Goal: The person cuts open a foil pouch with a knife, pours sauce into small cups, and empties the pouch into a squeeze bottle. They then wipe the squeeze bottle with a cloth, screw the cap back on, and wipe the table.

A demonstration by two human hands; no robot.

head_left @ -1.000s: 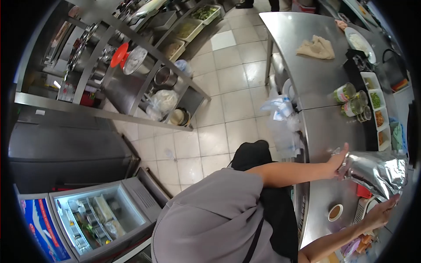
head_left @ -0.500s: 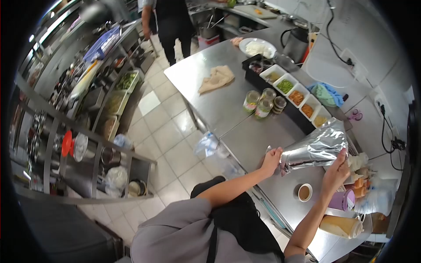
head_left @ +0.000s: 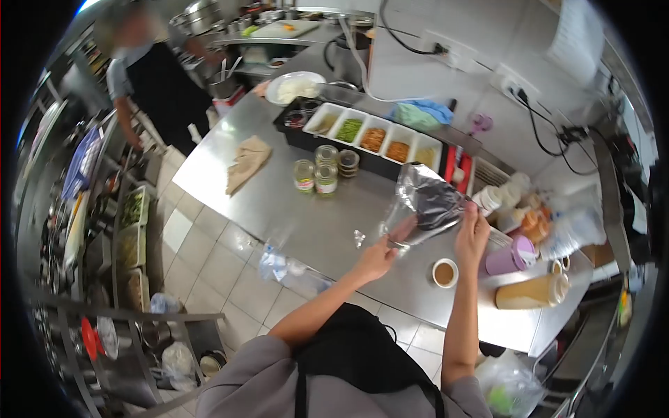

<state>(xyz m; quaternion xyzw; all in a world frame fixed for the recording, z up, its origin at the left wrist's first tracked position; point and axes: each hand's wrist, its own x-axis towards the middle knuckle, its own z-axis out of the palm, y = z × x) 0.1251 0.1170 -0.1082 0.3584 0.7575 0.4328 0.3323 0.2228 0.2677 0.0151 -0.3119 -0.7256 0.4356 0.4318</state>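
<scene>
I see both bare arms reach over the near edge of the desk (head_left: 306, 230). The left forearm (head_left: 324, 306) slants toward the right end, its hand (head_left: 375, 262) closed in a grip. The right forearm (head_left: 465, 313) points at the far edge, its hand (head_left: 473, 237) raised, fingers (head_left: 474, 212) curled.

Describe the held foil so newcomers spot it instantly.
Find the steel table, then the wearer's left hand and right hand above it. The foil is held between them, right of the glass jars; unlike those, it is crumpled, silvery and shiny.
</scene>
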